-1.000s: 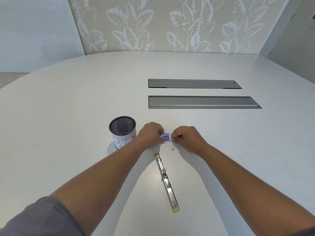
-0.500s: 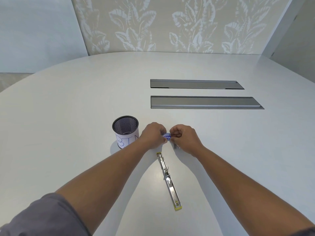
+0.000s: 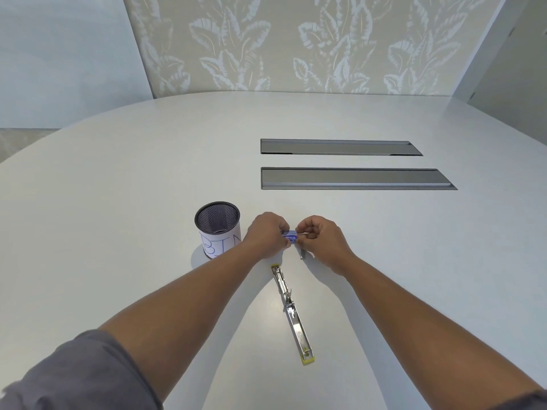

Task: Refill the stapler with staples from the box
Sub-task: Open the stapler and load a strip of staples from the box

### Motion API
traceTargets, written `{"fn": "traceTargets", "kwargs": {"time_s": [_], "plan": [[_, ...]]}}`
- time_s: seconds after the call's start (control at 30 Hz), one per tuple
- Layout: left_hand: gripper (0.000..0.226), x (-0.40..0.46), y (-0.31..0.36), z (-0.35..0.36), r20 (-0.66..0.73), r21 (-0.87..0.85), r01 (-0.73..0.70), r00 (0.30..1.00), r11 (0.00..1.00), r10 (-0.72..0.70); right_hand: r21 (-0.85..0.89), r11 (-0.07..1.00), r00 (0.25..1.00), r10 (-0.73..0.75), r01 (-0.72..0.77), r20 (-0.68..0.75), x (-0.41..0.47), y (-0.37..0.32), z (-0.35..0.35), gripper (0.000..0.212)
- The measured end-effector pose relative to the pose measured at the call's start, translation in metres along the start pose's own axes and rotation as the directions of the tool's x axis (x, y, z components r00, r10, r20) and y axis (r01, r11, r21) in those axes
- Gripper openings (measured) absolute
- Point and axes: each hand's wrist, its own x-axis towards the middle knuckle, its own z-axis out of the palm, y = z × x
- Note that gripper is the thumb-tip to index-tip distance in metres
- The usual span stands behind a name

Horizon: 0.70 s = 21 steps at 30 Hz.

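Observation:
A small blue staple box (image 3: 290, 236) is held between both hands just above the white table. My left hand (image 3: 264, 234) grips its left end and my right hand (image 3: 321, 239) pinches its right end. A thin grey strip of staples (image 3: 301, 253) lies on the table just under my right hand. The stapler (image 3: 292, 310) lies swung fully open and flat on the table between my forearms, silver metal with yellow ends, running from near my left wrist toward me.
A black mesh cup (image 3: 218, 229) with a white paper label stands left of my left hand. Two long grey recessed panels (image 3: 352, 179) sit in the table (image 3: 118, 202) farther back. A leaf-patterned wall rises behind the table.
My hands have closed in on the box, so less of it shows between them. The stapler and cup have stayed where they were.

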Motion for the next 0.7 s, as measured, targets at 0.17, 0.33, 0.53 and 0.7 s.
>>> {"fn": "traceTargets", "kwargs": {"time_s": [0.17,0.33,0.53,0.7], "plan": [[0.030,0.000,-0.003,0.004,-0.021,-0.034,0.007,1.000,0.999,-0.008,0.053,0.998,0.999,0.015,-0.016,0.037,-0.004,0.000,-0.003,0.017],[0.053,-0.002,-0.006,0.007,-0.022,-0.065,0.040,0.999,0.997,-0.042,0.050,0.999,0.998,0.015,-0.018,0.063,-0.011,0.000,-0.007,0.018],[0.065,-0.015,-0.008,0.007,0.005,-0.105,0.031,1.000,0.994,-0.030,-0.196,0.979,0.998,-0.038,0.049,0.059,-0.028,-0.003,-0.009,0.028],[0.062,-0.033,-0.011,0.003,0.009,-0.125,0.032,0.999,0.992,-0.031,-0.323,0.938,0.990,-0.107,0.130,0.088,-0.046,-0.006,-0.004,0.029]]}}
